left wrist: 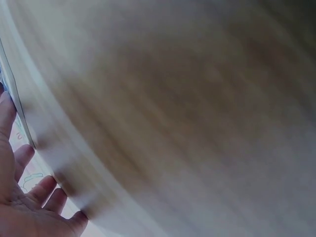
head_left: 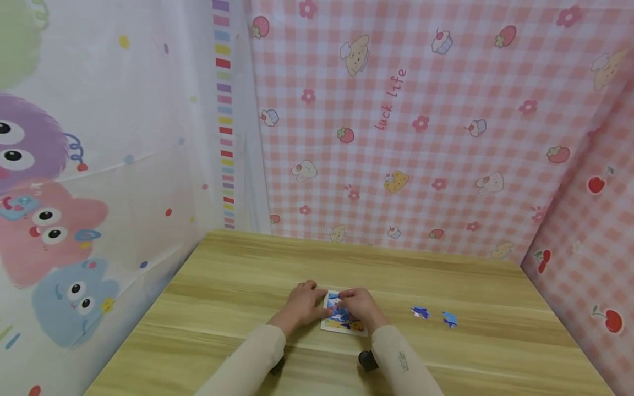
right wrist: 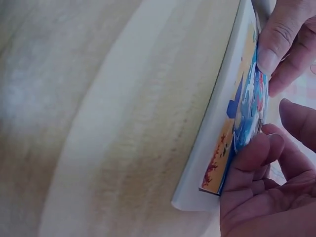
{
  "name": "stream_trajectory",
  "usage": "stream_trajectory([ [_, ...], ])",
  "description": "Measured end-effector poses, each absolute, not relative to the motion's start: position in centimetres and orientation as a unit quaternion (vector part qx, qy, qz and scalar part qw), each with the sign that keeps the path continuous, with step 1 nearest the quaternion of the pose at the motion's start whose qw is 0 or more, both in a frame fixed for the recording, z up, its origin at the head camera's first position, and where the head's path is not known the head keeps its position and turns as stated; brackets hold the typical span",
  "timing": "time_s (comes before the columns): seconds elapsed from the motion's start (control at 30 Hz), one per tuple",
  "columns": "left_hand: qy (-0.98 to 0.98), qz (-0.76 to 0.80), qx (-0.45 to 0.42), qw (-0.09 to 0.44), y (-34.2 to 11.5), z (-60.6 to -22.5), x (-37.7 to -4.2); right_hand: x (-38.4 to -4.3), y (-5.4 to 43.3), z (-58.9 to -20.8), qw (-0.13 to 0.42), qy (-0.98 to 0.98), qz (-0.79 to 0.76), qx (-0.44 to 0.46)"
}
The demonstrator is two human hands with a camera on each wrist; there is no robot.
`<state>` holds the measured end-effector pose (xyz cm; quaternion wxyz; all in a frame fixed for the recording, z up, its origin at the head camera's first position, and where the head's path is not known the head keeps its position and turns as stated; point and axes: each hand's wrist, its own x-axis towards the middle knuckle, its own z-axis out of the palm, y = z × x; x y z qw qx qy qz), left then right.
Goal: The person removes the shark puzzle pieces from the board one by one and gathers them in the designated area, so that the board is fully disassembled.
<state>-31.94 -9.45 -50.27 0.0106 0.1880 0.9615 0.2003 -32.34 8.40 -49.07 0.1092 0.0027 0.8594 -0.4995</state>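
A white-framed jigsaw puzzle point(head_left: 342, 331) with a blue and orange picture lies on the table between both hands. My left hand point(head_left: 303, 305) is at its left side, thumb on the picture and the other fingers spread along the far left edge. In the left wrist view the fingers of the left hand point(left wrist: 39, 202) are apart and fairly straight. From the right, my right hand point(head_left: 360, 305) reaches over the picture. Seen from the right wrist, the right hand's point(right wrist: 276, 182) fingers bend down to the picture; I cannot tell whether they pinch a piece.
Two loose jigsaw pieces, a purple-blue piece point(head_left: 420, 312) and a light blue piece point(head_left: 449, 319), lie right of the puzzle on the wooden table point(head_left: 238, 286). A pink checked cloth point(head_left: 386, 148) hangs behind the table, and a white printed cloth point(head_left: 143, 181) hangs at the left.
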Motion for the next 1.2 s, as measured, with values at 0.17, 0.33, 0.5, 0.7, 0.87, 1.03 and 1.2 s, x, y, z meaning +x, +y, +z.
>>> stream_trajectory([
  [0.17, 0.960, 0.212, 0.184, 0.018, -9.5, -50.0, -31.8, -32.3, 8.4, -49.0, 0.104, 0.856, -0.507, -0.005],
  [0.33, 0.959, 0.220, 0.176, 0.027, -9.5, -50.0, -32.0, -32.3, 8.4, -48.6, 0.114, 0.848, -0.517, -0.003],
  [0.5, 0.960, 0.217, 0.176, 0.027, -9.5, -49.9, -32.0, -32.4, 8.4, -48.7, 0.117, 0.843, -0.526, 0.006],
  [0.7, 0.960, 0.207, 0.186, 0.019, -9.4, -50.0, -32.0, -32.6, 8.3, -49.0, 0.100, 0.847, -0.522, -0.002],
  [0.87, 0.959, 0.211, 0.189, 0.017, -9.3, -50.1, -32.1, -32.7, 8.4, -49.3, 0.107, 0.839, -0.533, 0.001],
  [1.03, 0.959, 0.205, 0.193, 0.012, -9.4, -50.1, -32.0, -32.7, 8.3, -49.7, 0.096, 0.835, -0.542, -0.001],
  [1.2, 0.960, 0.203, 0.195, 0.014, -9.5, -50.0, -32.0, -32.7, 8.0, -50.0, 0.067, 0.835, -0.547, -0.012],
])
